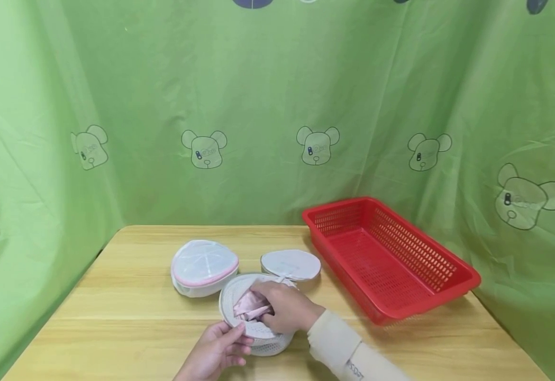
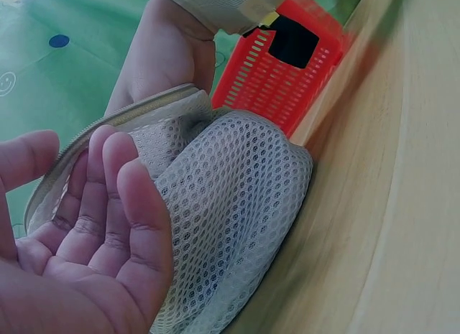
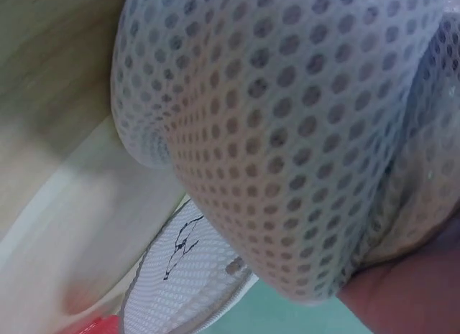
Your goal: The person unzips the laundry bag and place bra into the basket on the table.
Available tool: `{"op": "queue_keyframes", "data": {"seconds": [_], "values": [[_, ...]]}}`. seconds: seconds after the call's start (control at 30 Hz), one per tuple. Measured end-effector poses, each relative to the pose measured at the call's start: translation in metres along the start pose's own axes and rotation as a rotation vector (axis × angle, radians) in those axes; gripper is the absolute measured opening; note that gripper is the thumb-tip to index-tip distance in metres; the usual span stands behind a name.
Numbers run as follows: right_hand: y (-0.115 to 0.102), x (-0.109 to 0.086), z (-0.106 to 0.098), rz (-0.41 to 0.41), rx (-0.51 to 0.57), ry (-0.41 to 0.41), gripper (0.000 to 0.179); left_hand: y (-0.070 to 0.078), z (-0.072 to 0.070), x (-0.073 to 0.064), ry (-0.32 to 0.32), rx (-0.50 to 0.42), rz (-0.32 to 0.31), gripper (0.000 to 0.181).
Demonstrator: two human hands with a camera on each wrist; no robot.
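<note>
A round white mesh laundry bag stands unzipped near the front of the table, with pink cloth inside its mouth. My left hand holds the bag's near-left rim, thumb on top and the other fingers bent below along the outside. From the right, my right hand reaches into the mouth and grips the pink cloth between thumb and fingers; its fingertips are partly hidden in the bag. The left wrist view shows the zipper edge beside the left fingers. Mesh fills most of the right wrist view.
Behind the bag lie a white laundry bag with pink trim on the left and another white mesh bag on the right. A red plastic basket sits at the table's right side. Green curtain surrounds the wooden table.
</note>
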State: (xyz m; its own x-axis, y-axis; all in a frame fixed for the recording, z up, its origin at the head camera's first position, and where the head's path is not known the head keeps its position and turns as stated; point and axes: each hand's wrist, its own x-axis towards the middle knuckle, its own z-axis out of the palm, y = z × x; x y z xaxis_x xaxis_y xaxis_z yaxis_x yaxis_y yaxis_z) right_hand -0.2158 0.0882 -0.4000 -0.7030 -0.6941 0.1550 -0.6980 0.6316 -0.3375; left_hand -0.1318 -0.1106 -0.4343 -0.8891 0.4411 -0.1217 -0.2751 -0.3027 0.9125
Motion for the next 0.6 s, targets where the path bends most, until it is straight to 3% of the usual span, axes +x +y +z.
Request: {"op": "queue_keyframes", "data": {"seconds": [0.6], "values": [[-0.0014, 0.0006, 0.0088, -0.005, -0.093, 0.055, 0.059, -0.0006, 0.0004, -0.0008, -0.029, -0.020, 0.007, 0.012]]}}
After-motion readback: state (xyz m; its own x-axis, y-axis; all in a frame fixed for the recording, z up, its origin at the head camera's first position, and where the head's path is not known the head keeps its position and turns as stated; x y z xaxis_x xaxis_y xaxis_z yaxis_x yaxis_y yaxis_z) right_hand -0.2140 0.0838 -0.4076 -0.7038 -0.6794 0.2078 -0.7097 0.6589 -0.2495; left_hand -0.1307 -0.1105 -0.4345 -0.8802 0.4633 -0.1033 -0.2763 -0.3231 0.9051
